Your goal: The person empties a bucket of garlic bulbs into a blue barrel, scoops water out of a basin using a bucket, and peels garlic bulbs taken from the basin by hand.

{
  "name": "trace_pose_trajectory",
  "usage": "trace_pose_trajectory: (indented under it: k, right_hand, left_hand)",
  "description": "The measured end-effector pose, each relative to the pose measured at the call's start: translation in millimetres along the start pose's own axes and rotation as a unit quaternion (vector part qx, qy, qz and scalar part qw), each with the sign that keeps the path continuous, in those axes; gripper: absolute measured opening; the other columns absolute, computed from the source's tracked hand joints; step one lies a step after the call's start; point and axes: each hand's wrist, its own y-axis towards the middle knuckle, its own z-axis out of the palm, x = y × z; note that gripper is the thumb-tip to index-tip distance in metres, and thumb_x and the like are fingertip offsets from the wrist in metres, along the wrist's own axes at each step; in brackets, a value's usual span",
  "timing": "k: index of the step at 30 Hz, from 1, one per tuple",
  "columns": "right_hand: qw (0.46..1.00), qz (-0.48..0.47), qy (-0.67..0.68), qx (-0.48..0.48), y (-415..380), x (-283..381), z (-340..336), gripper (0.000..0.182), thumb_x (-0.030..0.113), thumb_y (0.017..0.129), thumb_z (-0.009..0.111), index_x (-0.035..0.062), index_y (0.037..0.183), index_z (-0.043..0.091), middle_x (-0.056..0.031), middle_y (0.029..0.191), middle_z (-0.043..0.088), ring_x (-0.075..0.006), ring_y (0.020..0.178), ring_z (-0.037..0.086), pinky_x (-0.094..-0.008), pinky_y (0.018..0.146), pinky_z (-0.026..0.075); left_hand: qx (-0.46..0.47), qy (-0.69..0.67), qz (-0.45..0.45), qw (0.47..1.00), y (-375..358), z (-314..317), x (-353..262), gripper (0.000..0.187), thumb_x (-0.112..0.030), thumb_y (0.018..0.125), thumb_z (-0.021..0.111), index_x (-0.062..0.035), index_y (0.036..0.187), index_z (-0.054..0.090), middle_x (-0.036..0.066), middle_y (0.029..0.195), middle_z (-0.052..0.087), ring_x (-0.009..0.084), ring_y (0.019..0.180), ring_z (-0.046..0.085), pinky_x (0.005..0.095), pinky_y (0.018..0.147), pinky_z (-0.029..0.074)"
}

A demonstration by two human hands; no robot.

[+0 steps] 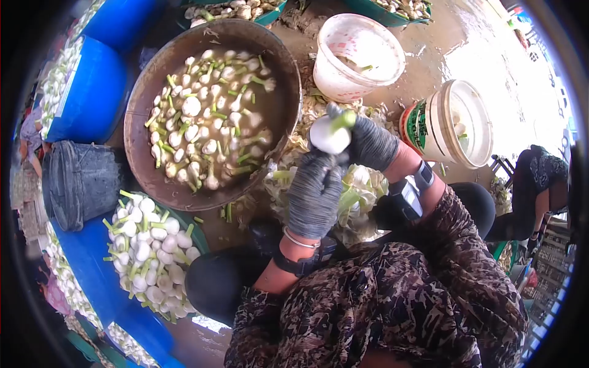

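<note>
Starting at the far left, blue tubs (pixel 92 92) line the edge, heaped with white garlic bulbs, and a dark bucket (pixel 80 184) stands just below them. Beside the bucket, lower down, a pile of peeled bulbs (pixel 150 251) with short green stems lies on a blue surface. Above that pile sits a big round metal basin (pixel 270 110) full of murky water, with many bulbs and green stalk ends floating in it.

Right of the basin, near the middle, the person's two hands meet over a heap of peelings and skins (pixel 356 190). The left hand (pixel 315 193), in a grey knit glove with a thin bangle at the wrist, is curled with its fingers reaching up to the underside of a single garlic bulb (pixel 329 135). The right hand (pixel 371 144), gloved the same way and with a strap and small device on the wrist, is closed around that bulb from the right, its green stem sticking up between the fingers. The bulb is held in the air just beside the basin's rim.

Further right, a white bucket (pixel 359 58) stands upright above the hands, and a second white bucket (pixel 451 122) with a green label lies tipped on its side. At the far right edge another person in dark clothing (pixel 540 184) crouches.
</note>
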Motion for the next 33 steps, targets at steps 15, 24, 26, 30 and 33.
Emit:
trace_pose_trajectory:
  k: [15, 24, 26, 30, 33]
  right_hand:
    - [0.938, -0.156, 0.300, 0.077, 147, 59, -42, 0.060, 0.051, 0.092, 0.042, 0.0016, 0.125, 0.050, -0.0111, 0.100, 0.062, -0.0160, 0.067, 0.051, -0.0271, 0.059, 0.045]
    - [0.466, 0.075, -0.876, 0.094, 265, -113, 34, 0.048, 0.047, 0.085, 0.053, 0.0107, 0.114, 0.066, -0.0155, 0.109, 0.067, -0.0337, 0.102, 0.063, -0.0413, 0.087, 0.050]
    - [0.488, 0.072, -0.867, 0.067, 262, -105, 36, 0.041, 0.041, 0.087, 0.051, 0.0117, 0.110, 0.068, -0.0146, 0.109, 0.067, -0.0331, 0.103, 0.063, -0.0416, 0.087, 0.050]
    - [0.620, -0.084, -0.780, 0.020, 250, -94, -1, 0.032, 0.031, 0.092, 0.047, 0.0103, 0.100, 0.069, -0.0159, 0.102, 0.068, -0.0352, 0.091, 0.065, -0.0444, 0.080, 0.051]
    - [0.794, -0.065, -0.605, -0.003, 196, -65, -12, 0.027, 0.024, 0.094, 0.047, 0.0114, 0.112, 0.062, -0.0164, 0.097, 0.068, -0.0335, 0.083, 0.067, -0.0396, 0.073, 0.052]
  left_hand:
    - [-0.140, -0.057, -0.158, 0.976, 9, -46, 29, 0.028, -0.007, 0.096, 0.049, -0.0027, 0.123, 0.052, 0.004, 0.113, 0.058, 0.0075, 0.077, 0.054, 0.0248, 0.074, 0.049]
    - [-0.188, -0.064, -0.170, 0.965, 11, -49, 32, 0.022, -0.002, 0.095, 0.050, -0.0004, 0.115, 0.057, 0.006, 0.106, 0.061, 0.0122, 0.098, 0.056, 0.0276, 0.087, 0.046]
    - [-0.178, -0.090, -0.182, 0.963, 11, -51, 28, 0.024, -0.002, 0.094, 0.050, 0.0005, 0.118, 0.054, 0.006, 0.108, 0.061, 0.0135, 0.100, 0.056, 0.0285, 0.091, 0.044]
    - [-0.245, -0.048, -0.237, 0.939, 5, -49, 29, 0.036, -0.009, 0.094, 0.054, 0.0003, 0.128, 0.045, 0.010, 0.127, 0.047, 0.0166, 0.111, 0.049, 0.0317, 0.096, 0.043]
    - [-0.330, -0.282, -0.288, 0.854, 2, -43, 42, 0.052, -0.013, 0.092, 0.058, -0.0039, 0.137, 0.034, 0.007, 0.126, 0.047, 0.0173, 0.106, 0.051, 0.0296, 0.094, 0.045]
